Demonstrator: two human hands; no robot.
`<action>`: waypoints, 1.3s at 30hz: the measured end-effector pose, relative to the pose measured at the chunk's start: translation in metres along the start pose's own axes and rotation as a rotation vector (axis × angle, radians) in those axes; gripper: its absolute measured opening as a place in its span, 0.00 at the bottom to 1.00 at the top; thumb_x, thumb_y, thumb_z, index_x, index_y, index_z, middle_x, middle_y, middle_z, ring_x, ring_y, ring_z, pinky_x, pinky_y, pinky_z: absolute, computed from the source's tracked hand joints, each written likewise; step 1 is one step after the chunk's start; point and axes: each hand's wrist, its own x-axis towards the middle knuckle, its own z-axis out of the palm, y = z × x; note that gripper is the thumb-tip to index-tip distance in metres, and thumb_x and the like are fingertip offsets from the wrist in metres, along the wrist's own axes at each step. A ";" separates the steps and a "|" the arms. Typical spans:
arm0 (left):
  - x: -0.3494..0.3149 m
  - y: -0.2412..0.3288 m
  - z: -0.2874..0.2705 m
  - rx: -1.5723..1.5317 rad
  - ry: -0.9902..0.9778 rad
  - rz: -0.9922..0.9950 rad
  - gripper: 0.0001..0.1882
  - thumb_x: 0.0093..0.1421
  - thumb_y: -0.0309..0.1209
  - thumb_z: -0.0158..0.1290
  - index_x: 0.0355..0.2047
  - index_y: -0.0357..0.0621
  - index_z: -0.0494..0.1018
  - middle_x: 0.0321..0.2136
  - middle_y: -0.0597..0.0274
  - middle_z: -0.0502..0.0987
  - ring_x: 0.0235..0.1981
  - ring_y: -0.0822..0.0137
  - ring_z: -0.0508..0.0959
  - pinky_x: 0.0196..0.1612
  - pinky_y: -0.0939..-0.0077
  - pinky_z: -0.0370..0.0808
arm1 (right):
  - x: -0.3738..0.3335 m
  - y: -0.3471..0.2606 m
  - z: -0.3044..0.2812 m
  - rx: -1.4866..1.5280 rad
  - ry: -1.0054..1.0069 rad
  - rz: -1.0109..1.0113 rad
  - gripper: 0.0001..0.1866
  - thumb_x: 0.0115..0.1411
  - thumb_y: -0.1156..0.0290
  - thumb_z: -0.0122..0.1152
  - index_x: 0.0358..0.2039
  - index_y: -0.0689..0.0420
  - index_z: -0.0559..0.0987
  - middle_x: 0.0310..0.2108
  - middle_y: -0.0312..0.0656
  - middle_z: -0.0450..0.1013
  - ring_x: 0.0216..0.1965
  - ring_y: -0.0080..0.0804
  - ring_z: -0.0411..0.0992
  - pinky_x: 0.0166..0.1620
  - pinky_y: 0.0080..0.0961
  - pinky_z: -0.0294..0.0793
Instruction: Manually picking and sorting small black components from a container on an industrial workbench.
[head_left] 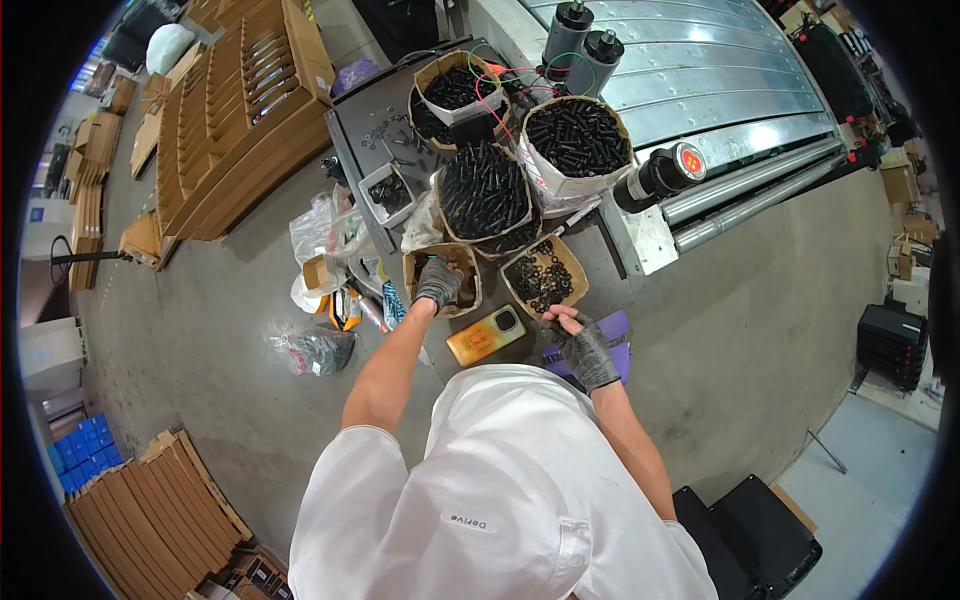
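Note:
My left hand (438, 283), in a grey fingerless glove, reaches down into a small open cardboard box (467, 300) with brown contents. Its fingertips are lost among them, so I cannot see what they touch. At the near edge of another cardboard box (570, 266), which holds many small black rings (543, 280), is my gloved right hand (584, 348). Its thumb and fingers are drawn together; anything between them is too small to make out. A phone in a yellow-orange case (486, 335) lies between my hands, and a purple pouch (617, 345) sits under the right one.
Behind stand boxes full of black cylindrical parts (578, 138) and black bolt-like pieces (483, 190). A small white tray (388, 194) is at the left. Two dark cylindrical motors (597, 62) stand beside a metal roller conveyor (710, 60). Plastic bags (318, 350) lie left.

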 end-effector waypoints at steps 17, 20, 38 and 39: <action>-0.007 0.050 0.014 0.238 0.196 0.011 0.17 0.48 0.35 0.54 0.36 0.40 0.78 0.38 0.40 0.77 0.42 0.43 0.76 0.46 0.58 0.74 | -0.004 0.002 0.009 0.039 -0.101 -0.045 0.16 0.61 0.72 0.55 0.48 0.65 0.72 0.44 0.48 0.73 0.47 0.37 0.72 0.54 0.30 0.72; -0.006 0.045 0.007 0.191 0.074 -0.093 0.17 0.48 0.34 0.53 0.37 0.38 0.77 0.37 0.39 0.77 0.43 0.44 0.76 0.46 0.59 0.74 | -0.010 -0.011 0.021 0.096 -0.146 -0.034 0.17 0.60 0.73 0.54 0.49 0.65 0.72 0.45 0.48 0.72 0.48 0.38 0.72 0.56 0.31 0.70; 0.003 0.037 0.003 0.378 -0.072 0.111 0.19 0.48 0.35 0.53 0.38 0.35 0.76 0.35 0.42 0.78 0.35 0.46 0.78 0.42 0.61 0.75 | 0.003 -0.016 0.023 0.170 -0.170 -0.054 0.23 0.55 0.78 0.51 0.53 0.68 0.69 0.49 0.51 0.70 0.53 0.40 0.69 0.60 0.31 0.68; 0.008 0.013 -0.007 0.378 -0.110 0.128 0.17 0.49 0.34 0.54 0.37 0.36 0.77 0.33 0.45 0.79 0.30 0.50 0.79 0.38 0.63 0.76 | 0.005 -0.015 0.028 0.160 -0.179 -0.039 0.23 0.55 0.78 0.51 0.53 0.68 0.69 0.49 0.51 0.70 0.53 0.40 0.69 0.60 0.31 0.68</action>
